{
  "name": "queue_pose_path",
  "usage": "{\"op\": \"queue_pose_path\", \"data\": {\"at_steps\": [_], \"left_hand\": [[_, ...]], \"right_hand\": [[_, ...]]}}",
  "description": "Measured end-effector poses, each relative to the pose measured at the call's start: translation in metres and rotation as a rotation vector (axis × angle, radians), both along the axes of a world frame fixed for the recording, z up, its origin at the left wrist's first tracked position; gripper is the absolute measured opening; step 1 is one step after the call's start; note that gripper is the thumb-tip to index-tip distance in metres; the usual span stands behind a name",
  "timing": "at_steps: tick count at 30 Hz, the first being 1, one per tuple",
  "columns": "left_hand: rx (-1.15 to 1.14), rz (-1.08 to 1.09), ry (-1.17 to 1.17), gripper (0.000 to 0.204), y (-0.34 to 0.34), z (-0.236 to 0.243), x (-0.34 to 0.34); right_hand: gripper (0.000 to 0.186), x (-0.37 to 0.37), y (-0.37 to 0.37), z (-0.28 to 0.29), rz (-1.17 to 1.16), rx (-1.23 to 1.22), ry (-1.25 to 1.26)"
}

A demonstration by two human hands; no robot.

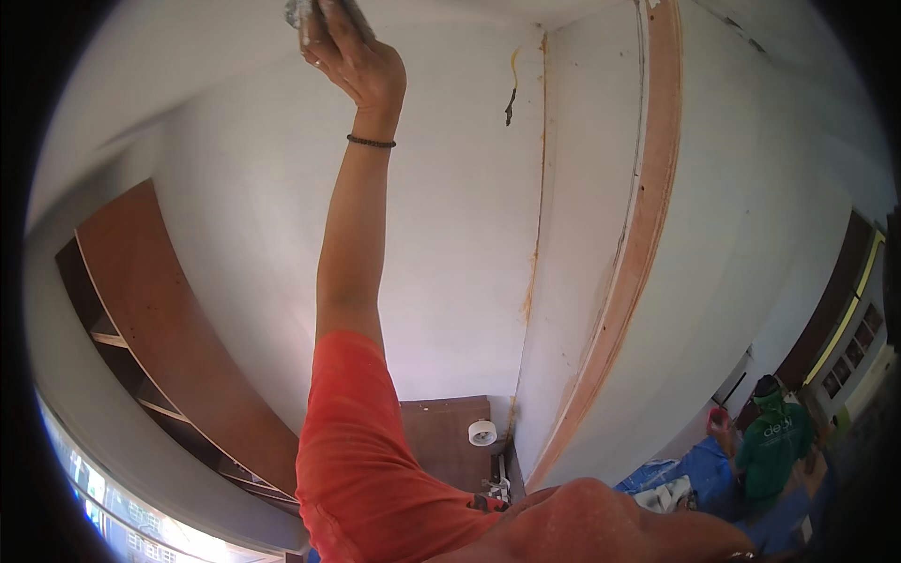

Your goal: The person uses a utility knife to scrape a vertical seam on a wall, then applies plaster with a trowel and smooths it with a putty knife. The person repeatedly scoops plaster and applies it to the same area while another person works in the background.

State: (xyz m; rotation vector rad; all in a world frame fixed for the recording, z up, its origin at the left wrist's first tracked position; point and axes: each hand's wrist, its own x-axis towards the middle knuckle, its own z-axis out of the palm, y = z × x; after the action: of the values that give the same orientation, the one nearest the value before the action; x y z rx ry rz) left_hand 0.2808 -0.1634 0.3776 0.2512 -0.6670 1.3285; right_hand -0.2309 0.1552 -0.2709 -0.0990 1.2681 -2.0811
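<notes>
My left arm, in a red sleeve and with a dark beaded bracelet at the wrist, stretches straight up toward the white ceiling (225, 33). At the top edge of the picture, my left hand (352, 56) is closed, fingers bent around a grey, white-smeared piece (295, 11). White dust or paste marks the fingers. Most of the held piece is hidden by the hand or cut off by the picture's edge, so its kind does not show. Whether it touches the ceiling I cannot tell. My right hand is out of view.
A brown wooden shelf unit (178, 310) stands left, over a bright window. Yellow-and-black wires (511, 89) stick out of the white wall (450, 235). A pinkish wooden strip (648, 216) runs down the right wall. Lower right, a person in green (770, 450) is beside a blue tarp (709, 464).
</notes>
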Motion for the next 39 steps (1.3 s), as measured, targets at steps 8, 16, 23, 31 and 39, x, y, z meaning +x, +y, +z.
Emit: {"op": "queue_pose_path", "data": {"at_steps": [8,16,23,31,39], "left_hand": [[-0.047,-0.701,0.044,0.070,0.014,0.046,-0.150],[0.114,-0.492,-0.118,0.069,-0.023,0.007,-0.246],[0.236,-0.785,-0.280,0.057,0.046,-0.146,-0.190],[1.280,-1.482,-0.252,0.029,0.219,-0.408,-0.199],[1.472,-1.333,-1.012,0.053,0.239,-0.476,-0.284]], "right_hand": [[0.046,-0.021,0.026,0.002,-0.054,-0.034,-0.012],[0.050,-0.029,0.039,-0.007,-0.043,-0.097,-0.076],[0.052,0.001,0.016,0.045,0.081,-0.247,-0.182],[0.042,0.059,-0.022,0.133,0.462,-0.405,-0.328],[0.039,0.068,-0.026,0.143,0.567,-0.295,-0.547]]}}
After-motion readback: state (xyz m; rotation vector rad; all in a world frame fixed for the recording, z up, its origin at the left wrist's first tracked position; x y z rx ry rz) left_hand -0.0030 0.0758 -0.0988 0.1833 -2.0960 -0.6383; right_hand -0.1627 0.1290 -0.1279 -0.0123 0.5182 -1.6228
